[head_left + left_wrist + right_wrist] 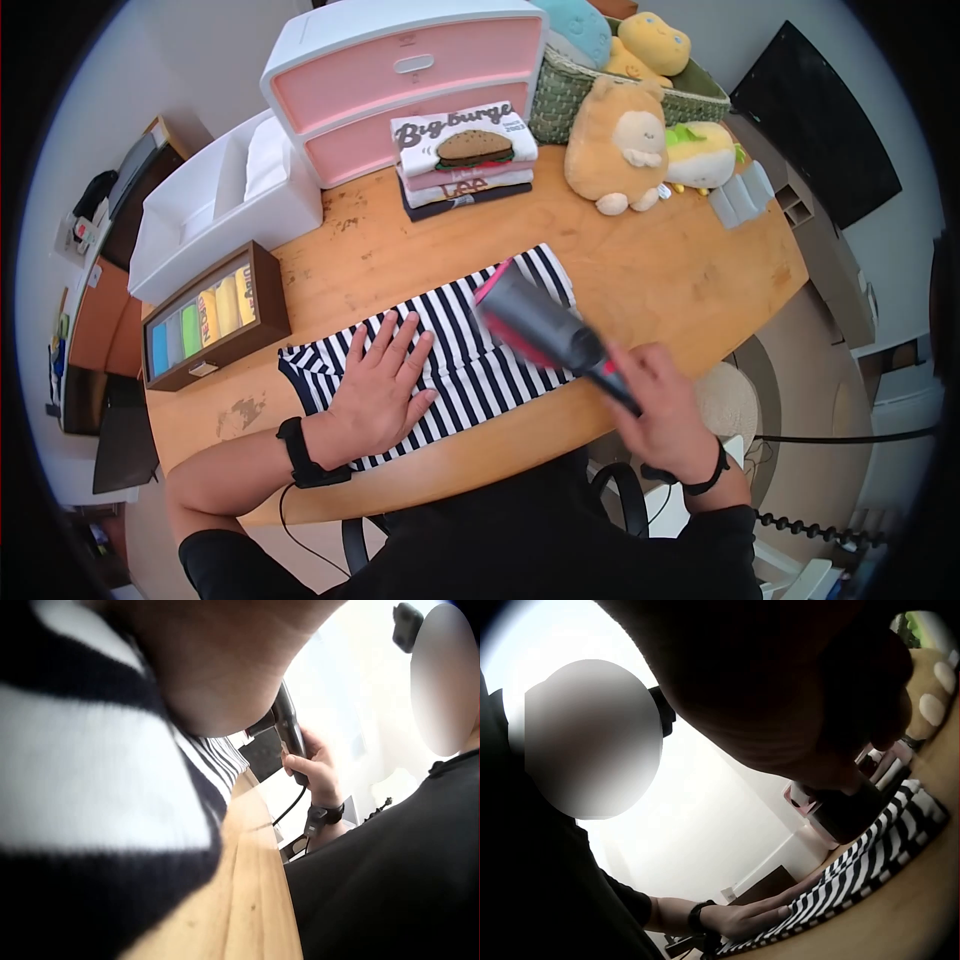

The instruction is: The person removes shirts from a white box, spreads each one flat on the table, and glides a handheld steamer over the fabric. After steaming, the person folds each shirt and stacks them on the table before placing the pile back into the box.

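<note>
A folded black-and-white striped garment (460, 345) lies across the front of the table. My left hand (380, 385) rests flat on its left part, fingers spread; up close in the left wrist view, the palm (225, 675) is over the stripes. In my right hand (660, 405) is the dark handle of a grey-and-pink hand-held appliance (540, 320), shaped like a hair dryer. Its wide head overlaps the garment's right part in the head view. A cord (291, 806) hangs from the handle in the left wrist view. In the right wrist view my right hand is mostly dark.
Left of the garment sits a brown box (270, 300) of rolled coloured cloths, with a white bin (160, 255) behind. Folded shirts (465, 150) are stacked before the pink-and-white drawers (330, 100). Plush toys (610, 160), a green basket (560, 105) and a grey stand (742, 197) occupy the back right.
</note>
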{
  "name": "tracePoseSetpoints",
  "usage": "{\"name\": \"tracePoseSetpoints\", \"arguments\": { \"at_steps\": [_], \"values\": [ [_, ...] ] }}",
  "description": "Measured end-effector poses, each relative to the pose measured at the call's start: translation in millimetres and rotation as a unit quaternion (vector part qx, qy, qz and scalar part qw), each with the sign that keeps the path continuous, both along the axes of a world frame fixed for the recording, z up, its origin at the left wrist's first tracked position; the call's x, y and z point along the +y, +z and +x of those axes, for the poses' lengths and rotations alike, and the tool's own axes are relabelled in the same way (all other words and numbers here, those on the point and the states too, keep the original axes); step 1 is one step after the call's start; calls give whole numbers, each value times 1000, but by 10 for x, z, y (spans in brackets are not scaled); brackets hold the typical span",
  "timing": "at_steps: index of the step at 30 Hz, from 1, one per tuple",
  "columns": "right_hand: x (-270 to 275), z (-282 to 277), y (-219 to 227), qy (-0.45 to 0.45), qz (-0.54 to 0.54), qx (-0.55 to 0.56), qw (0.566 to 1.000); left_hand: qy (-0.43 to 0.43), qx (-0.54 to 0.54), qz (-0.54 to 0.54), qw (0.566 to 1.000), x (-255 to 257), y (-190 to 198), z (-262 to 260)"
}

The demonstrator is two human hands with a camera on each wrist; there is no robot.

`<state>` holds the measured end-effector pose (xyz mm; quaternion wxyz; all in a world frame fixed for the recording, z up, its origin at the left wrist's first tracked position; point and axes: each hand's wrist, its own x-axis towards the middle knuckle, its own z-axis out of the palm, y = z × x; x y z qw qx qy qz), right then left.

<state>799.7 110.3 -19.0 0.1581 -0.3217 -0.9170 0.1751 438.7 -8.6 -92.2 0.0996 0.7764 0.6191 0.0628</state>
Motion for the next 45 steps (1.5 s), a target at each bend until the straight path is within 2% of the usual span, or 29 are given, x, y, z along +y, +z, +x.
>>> {"name": "tracePoseSetpoints", "arguments": {
  "at_steps": [2, 5, 14, 18, 21, 26, 29, 32, 36, 40, 44, 45],
  "values": [
    [-116, -35, -44, 57, -23, -9, 998, 3, 10, -9, 1000, 7, 5, 8],
    [-234, -7, -109, 72, -52, -39, 995, 3, 17, -13, 1000, 5, 21, 15],
    [-236, 507, -118, -154, 19, -15, 988, -2, 14, 1, 1000, -8, 13, 12],
    [-274, 417, -83, -104, 49, 40, 993, 2, 21, -9, 1000, -7, -5, 15],
    [-267, 61, 84, -47, 41, 21, 998, 4, 17, -10, 1000, -3, 3, 21],
    [-140, -435, -103, -13, 4, -9, 1000, 4, 47, -2, 999, -12, 3, 29],
    [-45, -472, -83, -47, -12, -36, 998, 8, 49, -1, 999, -16, 10, 33],
    [48, -340, -3, -119, -6, -56, 991, 14, 48, -9, 999, -5, 30, 43],
    [215, -185, -59, -188, 34, -50, 980, 11, 51, -14, 999, -8, 17, 40],
    [91, -141, -54, -101, 58, 42, 992, 17, 44, -19, 999, -2, 25, 44],
    [-105, -228, -41, -8, 4, -6, 1000, 10, 41, -11, 999, -6, 19, 42],
    [-114, -196, -80, -19, -3, -10, 1000, 12, 49, -10, 999, -6, 5, 44]
  ]
}}
